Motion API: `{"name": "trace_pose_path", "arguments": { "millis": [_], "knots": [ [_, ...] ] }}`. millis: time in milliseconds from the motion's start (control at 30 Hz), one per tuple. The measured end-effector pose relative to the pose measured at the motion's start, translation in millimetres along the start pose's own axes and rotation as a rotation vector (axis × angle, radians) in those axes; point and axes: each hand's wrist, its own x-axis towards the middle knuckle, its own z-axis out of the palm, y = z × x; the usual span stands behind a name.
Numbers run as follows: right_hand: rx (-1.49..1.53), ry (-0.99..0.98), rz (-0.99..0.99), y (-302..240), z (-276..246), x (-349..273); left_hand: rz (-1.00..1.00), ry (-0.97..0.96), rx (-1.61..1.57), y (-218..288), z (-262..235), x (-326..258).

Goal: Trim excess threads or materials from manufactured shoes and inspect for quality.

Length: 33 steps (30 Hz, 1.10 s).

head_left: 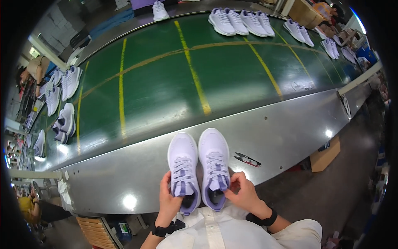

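Note:
Two pale lavender sneakers lie side by side on the metal ledge, toes pointing away from me. At the left sneaker [183, 150], my left hand [168, 203] grips the collar beside the tongue, thumb inside the opening and fingers along the outer side. My right hand [247, 194] pinches the purple collar edge of the right sneaker [213, 146] near its tongue. Both pairs of laces are threaded, and dark insoles show in the openings. Just right of the toes rests a pair of thread snips [248, 159].
Beyond the metal ledge [124, 174] runs a green conveyor belt [153, 91] with yellow lines. More sneakers [241, 21] stand along its far side and at the left end. A cardboard box [325, 155] sits below the ledge at right. Co-workers are at the far left and far right.

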Motion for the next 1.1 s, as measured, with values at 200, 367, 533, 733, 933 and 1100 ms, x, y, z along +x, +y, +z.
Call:
{"name": "trace_pose_path", "arguments": {
  "millis": [200, 367, 533, 733, 933, 1100],
  "knots": [
    [0.23, 0.023, 0.11, 2.7, -36.7, 9.0, -0.027, -0.003, 0.103, 6.1, -4.1, -5.5],
    [-0.221, 0.217, -0.195, -4.1, -62.5, 30.4, -0.049, -0.039, 0.099, 17.2, -3.3, -6.1],
    [-0.581, 0.331, -0.203, 38.2, -67.6, 49.3, -0.035, -0.049, 0.107, 17.6, 2.1, -3.0],
    [-0.212, 0.285, -0.143, 52.8, -66.9, 47.1, 0.05, -0.041, 0.235, 15.8, 3.9, -0.1],
    [0.173, -0.061, 0.104, -18.3, -72.0, 42.6, 0.009, -0.033, 0.177, 23.7, 5.0, 3.5],
    [-0.049, -0.134, -0.089, -15.1, -75.9, 52.2, 0.03, -0.036, 0.269, 22.7, 5.5, 8.0]
  ]
}}
